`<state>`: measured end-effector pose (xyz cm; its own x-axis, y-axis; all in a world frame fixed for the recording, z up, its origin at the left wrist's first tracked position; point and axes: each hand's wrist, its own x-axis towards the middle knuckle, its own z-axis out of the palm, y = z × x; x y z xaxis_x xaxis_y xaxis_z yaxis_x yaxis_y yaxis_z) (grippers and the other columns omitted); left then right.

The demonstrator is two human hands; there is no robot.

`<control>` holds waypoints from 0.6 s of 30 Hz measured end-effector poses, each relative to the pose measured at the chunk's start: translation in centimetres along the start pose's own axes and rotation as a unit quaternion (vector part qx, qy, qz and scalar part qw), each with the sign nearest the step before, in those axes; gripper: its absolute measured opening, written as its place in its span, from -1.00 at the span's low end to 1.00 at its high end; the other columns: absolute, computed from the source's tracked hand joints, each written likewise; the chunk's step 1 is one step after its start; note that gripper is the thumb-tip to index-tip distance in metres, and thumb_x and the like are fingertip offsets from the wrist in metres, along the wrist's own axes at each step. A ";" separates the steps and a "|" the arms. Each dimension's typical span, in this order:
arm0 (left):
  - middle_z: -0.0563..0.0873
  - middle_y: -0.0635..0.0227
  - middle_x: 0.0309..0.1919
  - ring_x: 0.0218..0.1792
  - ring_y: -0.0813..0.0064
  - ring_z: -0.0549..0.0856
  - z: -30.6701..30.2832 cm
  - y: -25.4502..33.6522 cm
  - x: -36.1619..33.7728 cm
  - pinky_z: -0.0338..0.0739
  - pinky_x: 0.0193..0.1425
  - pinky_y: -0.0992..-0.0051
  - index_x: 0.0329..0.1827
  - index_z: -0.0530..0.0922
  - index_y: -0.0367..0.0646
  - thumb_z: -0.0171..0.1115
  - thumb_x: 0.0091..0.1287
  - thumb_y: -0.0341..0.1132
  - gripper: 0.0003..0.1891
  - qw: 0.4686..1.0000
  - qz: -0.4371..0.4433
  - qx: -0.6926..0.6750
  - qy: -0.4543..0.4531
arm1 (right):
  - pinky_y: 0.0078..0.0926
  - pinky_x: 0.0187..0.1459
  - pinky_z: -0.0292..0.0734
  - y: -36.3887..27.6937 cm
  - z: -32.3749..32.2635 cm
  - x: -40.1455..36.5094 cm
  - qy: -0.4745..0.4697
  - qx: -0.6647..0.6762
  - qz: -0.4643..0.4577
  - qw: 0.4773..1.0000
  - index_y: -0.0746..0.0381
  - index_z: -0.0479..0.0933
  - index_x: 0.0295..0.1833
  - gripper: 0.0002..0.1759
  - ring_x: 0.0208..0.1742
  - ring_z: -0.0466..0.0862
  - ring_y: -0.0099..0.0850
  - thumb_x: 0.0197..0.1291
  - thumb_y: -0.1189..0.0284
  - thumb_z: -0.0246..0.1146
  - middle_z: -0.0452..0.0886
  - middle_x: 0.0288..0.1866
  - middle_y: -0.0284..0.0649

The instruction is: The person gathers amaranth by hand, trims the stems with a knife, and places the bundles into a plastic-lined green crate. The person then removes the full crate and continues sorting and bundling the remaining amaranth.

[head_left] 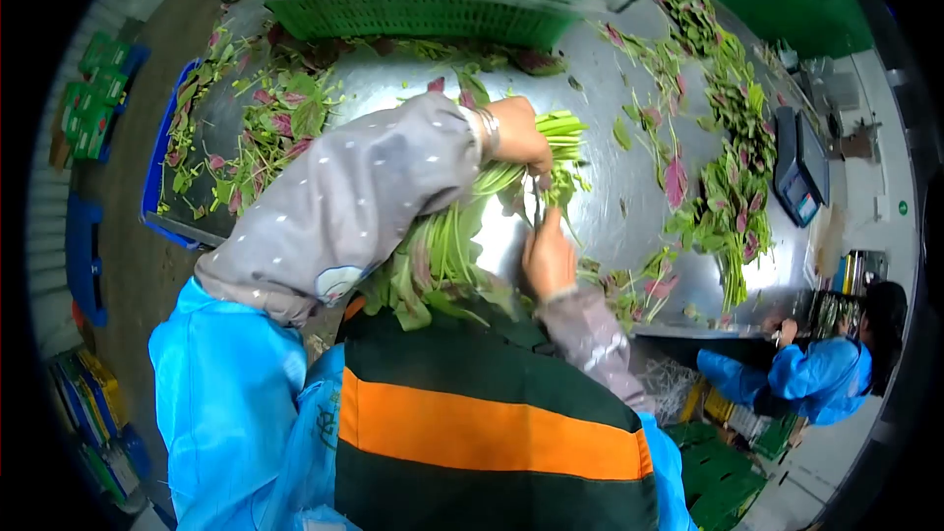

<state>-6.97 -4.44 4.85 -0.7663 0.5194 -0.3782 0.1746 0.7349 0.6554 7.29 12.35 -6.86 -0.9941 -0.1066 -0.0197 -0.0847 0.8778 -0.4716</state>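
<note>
My left hand (518, 133) is closed around a bunch of leafy greens (447, 246), green and purple like amaranth. Its pale stem ends (562, 128) stick out to the right of my fist, and the leaves hang down toward my apron. Just below the stems, my right hand (551, 261) is closed on a slim metal blade (537, 202) that looks like a knife. Its tip reaches up beside my left fingers. My right fingers partly hide the handle.
A green plastic crate (413, 20) stands at the back of the metal table (610, 211). Loose leaves (285, 118) lie left, and bunched greens (737, 157) line the right. Beyond them is a dark scale-like device (801, 167). A person in blue (821, 374) is at lower right.
</note>
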 end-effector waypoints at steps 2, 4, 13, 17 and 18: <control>0.62 0.29 -0.60 -0.57 0.54 0.56 -4.2 0.5 -3.3 0.49 -0.41 0.52 -0.51 0.55 -0.33 0.33 -0.15 -0.31 -0.76 0.987 0.090 -0.112 0.067 | -0.07 -0.40 0.45 2.2 0.7 -2.4 -0.001 0.038 -0.017 0.999 0.33 0.18 0.11 -0.55 -0.41 0.55 0.12 0.13 0.50 0.14 0.54 -0.41 0.15; 0.62 0.43 -0.55 -0.53 0.61 0.54 -7.2 0.6 -5.6 0.47 -0.37 0.52 -0.41 0.55 -0.31 0.33 -0.13 -0.44 -0.79 0.942 0.139 -0.304 0.031 | -0.15 -0.17 0.46 3.2 -2.8 -1.8 -0.013 0.057 0.002 0.998 0.33 0.21 0.18 -0.40 -0.18 0.57 0.05 0.03 0.43 0.27 0.53 -0.15 0.14; 0.67 0.44 -0.41 -0.34 0.65 0.61 -8.1 5.0 -7.7 0.50 -0.15 0.58 -0.29 0.58 -0.26 0.36 -0.11 -0.58 -0.73 0.826 0.362 -0.381 0.204 | -0.27 0.30 0.11 -9.8 -16.7 9.2 0.186 0.192 -0.317 0.910 0.38 -0.01 0.36 0.37 0.31 0.26 -0.11 -0.63 0.13 0.60 0.25 0.27 0.06; 0.66 0.35 -0.39 -0.34 0.58 0.61 -6.2 7.0 -8.2 0.50 -0.19 0.56 -0.32 0.58 -0.30 0.31 -0.13 -0.62 -0.75 0.736 0.317 -0.548 0.239 | -0.23 0.20 0.24 -10.5 -10.3 10.6 0.075 0.342 -0.239 0.906 0.35 0.02 0.33 0.29 0.20 0.35 -0.03 -0.60 0.28 0.60 0.31 0.20 0.04; 0.64 0.31 -0.37 -0.33 0.52 0.61 -6.0 6.9 -8.2 0.51 -0.19 0.53 -0.27 0.56 -0.31 0.28 -0.13 -0.64 -0.72 0.688 0.300 -0.624 0.217 | -0.24 0.18 0.26 -10.2 -9.8 10.3 0.077 0.352 -0.238 0.902 0.34 0.05 0.31 0.24 0.18 0.37 -0.06 -0.58 0.30 0.59 0.33 0.18 0.02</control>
<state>-3.13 -6.23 16.41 -0.9475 0.1883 0.2583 0.0800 -0.6427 0.7620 -2.77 6.93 6.37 -0.8583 -0.2802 0.4298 -0.4946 0.2290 -0.8384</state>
